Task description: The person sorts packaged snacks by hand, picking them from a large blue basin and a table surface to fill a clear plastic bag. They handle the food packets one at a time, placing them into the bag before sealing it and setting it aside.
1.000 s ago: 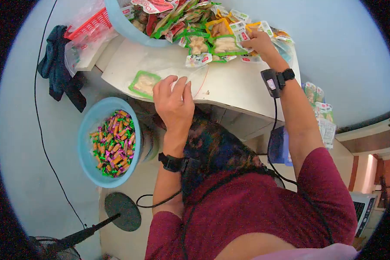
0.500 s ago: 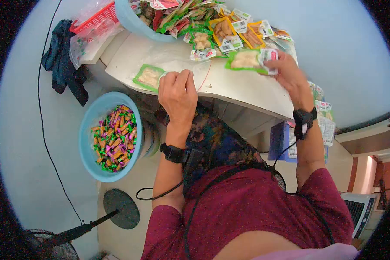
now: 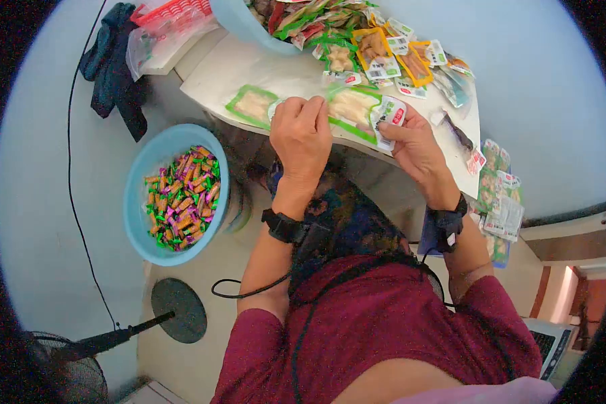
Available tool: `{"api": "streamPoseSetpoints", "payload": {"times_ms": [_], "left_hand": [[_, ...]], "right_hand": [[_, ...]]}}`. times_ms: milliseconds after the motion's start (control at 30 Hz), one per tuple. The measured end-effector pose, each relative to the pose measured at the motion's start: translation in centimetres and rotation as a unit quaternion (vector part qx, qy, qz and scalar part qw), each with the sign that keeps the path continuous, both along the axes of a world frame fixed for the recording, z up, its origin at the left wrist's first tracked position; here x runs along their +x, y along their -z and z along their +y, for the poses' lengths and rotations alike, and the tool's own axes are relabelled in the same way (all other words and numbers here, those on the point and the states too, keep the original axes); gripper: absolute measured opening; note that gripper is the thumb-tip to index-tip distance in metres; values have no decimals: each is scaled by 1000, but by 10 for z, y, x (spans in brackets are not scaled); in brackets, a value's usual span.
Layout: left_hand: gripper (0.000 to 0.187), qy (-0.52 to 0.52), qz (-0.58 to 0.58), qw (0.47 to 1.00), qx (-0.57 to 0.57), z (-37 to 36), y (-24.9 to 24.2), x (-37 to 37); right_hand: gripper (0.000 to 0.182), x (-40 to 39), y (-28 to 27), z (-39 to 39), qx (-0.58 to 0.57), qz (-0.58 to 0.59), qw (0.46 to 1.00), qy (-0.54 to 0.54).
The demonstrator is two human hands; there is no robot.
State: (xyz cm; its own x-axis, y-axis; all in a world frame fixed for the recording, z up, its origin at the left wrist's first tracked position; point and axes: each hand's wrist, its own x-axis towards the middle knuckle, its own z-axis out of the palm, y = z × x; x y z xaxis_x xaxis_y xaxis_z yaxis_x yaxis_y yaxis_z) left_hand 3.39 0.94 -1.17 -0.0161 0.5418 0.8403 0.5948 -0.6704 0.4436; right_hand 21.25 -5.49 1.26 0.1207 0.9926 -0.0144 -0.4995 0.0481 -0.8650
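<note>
My left hand (image 3: 301, 138) is closed at the white table's front edge, its fingers pinching the end of a green-edged food packet (image 3: 254, 106) that lies to its left. Between my two hands is another green-edged packet (image 3: 353, 109) with pale food inside. Its white, printed end is gripped by my right hand (image 3: 417, 148), thumb on top. The left end of this second packet reaches the fingertips of my left hand; whether they hold it too is hard to make out.
On the table (image 3: 215, 74) are a blue basin (image 3: 249, 27) of packets and a pile of yellow and green packets (image 3: 377, 50). Below left stands a blue tub (image 3: 133, 202) of small wrapped snacks. A fan stand (image 3: 179, 310) is at lower left, more packets (image 3: 501, 195) at right.
My right hand has moved left and down with its packet, bringing it beside my left hand. The view has shifted slightly, and a dark packet on the right of the table now shows.
</note>
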Motion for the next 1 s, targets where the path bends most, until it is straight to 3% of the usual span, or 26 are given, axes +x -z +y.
{"api": "streamPoseSetpoints", "payload": {"times_ms": [467,567,667,767,867,933,1000], "left_hand": [[10,19,5,999,-29,0,-4,-7],[11,23,-13,999,-20,2,-2,-9],[14,32,-35,999,-5,3,0,-9],[17,30,-33,999,2,3,4,-13],[18,35,-38,999,0,3,0,-13],[18,39,-43,998,-3,3,3,-12],[16,34,-34,999,-9,2,4,-12]], "right_hand": [[30,-66,36,65,12,82,996,-15],[28,-64,58,91,-12,16,998,-56],[15,-85,46,95,55,25,998,-12],[11,-88,44,98,-14,142,986,-83],[13,-89,56,99,122,-105,982,-96],[13,-75,95,126,189,-372,905,-78],[13,-75,92,136,181,-463,867,-37]]}}
